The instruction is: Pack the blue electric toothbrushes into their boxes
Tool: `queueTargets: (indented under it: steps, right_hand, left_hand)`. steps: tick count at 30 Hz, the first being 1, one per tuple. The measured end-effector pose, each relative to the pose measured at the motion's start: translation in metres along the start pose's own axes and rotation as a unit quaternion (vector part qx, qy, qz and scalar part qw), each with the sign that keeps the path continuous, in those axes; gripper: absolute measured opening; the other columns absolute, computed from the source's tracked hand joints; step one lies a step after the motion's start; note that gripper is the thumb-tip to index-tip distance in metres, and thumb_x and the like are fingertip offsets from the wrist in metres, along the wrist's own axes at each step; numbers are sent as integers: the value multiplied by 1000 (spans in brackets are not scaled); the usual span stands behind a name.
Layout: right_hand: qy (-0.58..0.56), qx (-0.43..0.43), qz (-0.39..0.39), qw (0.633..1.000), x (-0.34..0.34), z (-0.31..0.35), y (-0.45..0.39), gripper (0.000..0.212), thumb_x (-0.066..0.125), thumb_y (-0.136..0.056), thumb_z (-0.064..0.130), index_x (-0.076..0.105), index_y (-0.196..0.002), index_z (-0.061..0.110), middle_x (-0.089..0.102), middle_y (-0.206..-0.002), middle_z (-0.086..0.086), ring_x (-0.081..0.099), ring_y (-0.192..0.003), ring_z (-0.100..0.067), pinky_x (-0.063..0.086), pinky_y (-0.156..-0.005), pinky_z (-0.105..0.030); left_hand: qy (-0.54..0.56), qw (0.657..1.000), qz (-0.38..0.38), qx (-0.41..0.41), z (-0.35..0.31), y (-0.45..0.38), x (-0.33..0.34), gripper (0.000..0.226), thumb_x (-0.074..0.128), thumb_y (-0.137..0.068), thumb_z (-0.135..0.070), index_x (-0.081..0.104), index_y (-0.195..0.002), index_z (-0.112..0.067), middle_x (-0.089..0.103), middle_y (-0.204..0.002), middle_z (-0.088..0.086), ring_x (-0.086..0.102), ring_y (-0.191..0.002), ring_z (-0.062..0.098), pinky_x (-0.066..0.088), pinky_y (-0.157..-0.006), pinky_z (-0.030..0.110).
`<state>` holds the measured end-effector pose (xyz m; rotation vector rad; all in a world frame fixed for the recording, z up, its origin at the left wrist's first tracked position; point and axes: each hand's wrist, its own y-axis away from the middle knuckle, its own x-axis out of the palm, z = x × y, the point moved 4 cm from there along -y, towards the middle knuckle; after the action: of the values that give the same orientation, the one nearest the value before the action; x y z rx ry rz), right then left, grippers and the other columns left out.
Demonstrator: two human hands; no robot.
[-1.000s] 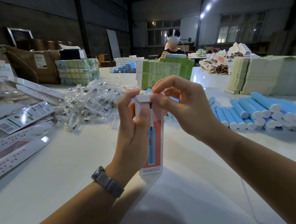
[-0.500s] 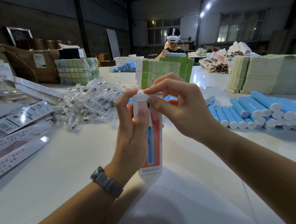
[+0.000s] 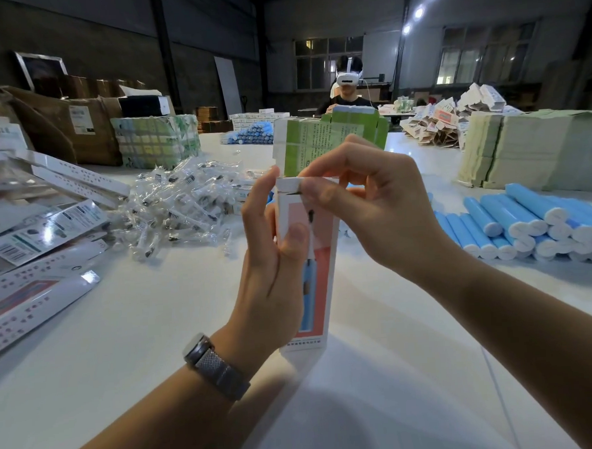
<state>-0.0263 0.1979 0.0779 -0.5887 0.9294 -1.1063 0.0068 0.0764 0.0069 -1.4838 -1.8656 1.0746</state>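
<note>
Left hand (image 3: 272, 260) is raised off the white table (image 3: 129, 336), fingers curled round the upright toothbrush box (image 3: 317, 292), thumb flat on its front and fingertips on the far left edge. Right hand (image 3: 372, 206) comes in from the right, thumb and forefinger pinching the box's top flap; blue toothbrushes (image 3: 527, 222) lie stacked right of it

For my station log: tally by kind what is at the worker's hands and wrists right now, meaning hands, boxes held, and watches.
Hands: 2, the left hand gripping the box and the right hand pinching its top flap
Toothbrush box, held upright: 1
Wristwatch, on the left wrist: 1
Total: 4
</note>
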Motion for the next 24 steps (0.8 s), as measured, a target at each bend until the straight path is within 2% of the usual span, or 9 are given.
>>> queueTargets:
  steps: [5, 8, 10, 14, 16, 18, 24]
  right_hand:
    - [-37, 25, 26, 999, -2, -2, -2, 7, 67, -86, 18, 71, -86, 23, 60, -86, 6, 59, -84, -18, 47, -74, -23]
    - [-67, 37, 41, 996, -3, -3, -3, 10, 64, -85, 16, 71, -85, 22, 61, -87, 3, 59, -86, -22, 52, -73, -32]
    - [-80, 43, 51, 995, -4, -3, -3, 12, 62, -85, 14, 72, -86, 21, 61, -88, 2, 59, -87, -22, 52, -71, -37]
    - [-62, 20, 69, 995, -5, -3, -4, 16, 61, -88, 12, 70, -95, 23, 60, -91, 2, 58, -91, -11, 50, -73, -28]
    - [-40, 6, 80, 996, -6, -4, -4, 15, 62, -90, 12, 69, -100, 21, 60, -94, 1, 59, -93, -14, 50, -74, -26]
    - [-22, -10, 98, 995, -8, -4, -4, 14, 63, -91, 9, 69, -103, 16, 58, -95, -1, 58, -91, -17, 49, -71, -23]
    - [29, -41, 119, 992, -9, -3, -4, 11, 66, -91, 8, 72, -100, 9, 58, -97, -8, 58, -90, -16, 45, -71, -13]
  left_hand:
    - [-16, 1000, -1, 14, -1, 0, 0, 51, 34, -106, -24, 24, -136, -64, 57, -121, -9, 68, -97, 34, 61, -75, 50]
    - [-25, 1000, 1, 17, -2, -1, 0, 51, 34, -106, -22, 26, -133, -65, 57, -121, 1, 68, -93, 34, 61, -73, 49]
    - [-16, 1000, -2, 14, -3, -1, -1, 48, 34, -106, -22, 29, -129, -64, 57, -117, 0, 67, -89, 34, 60, -69, 52]
    - [-9, 1000, -3, 8, -4, -1, -2, 42, 34, -106, -20, 30, -126, -56, 56, -108, -3, 66, -82, 34, 58, -64, 54]
    - [-4, 1000, 1, 9, -4, -1, -1, 32, 33, -106, -18, 30, -127, -42, 54, -105, -2, 64, -81, 36, 57, -62, 55]
    - [9, 1000, 3, 6, -5, 0, -1, 27, 33, -105, -18, 31, -124, -37, 54, -102, 2, 63, -78, 40, 55, -61, 58]
    - [26, 1000, -2, -15, -10, -3, -3, 37, 35, -104, -21, 38, -110, -57, 56, -102, 18, 63, -74, 44, 53, -60, 61]
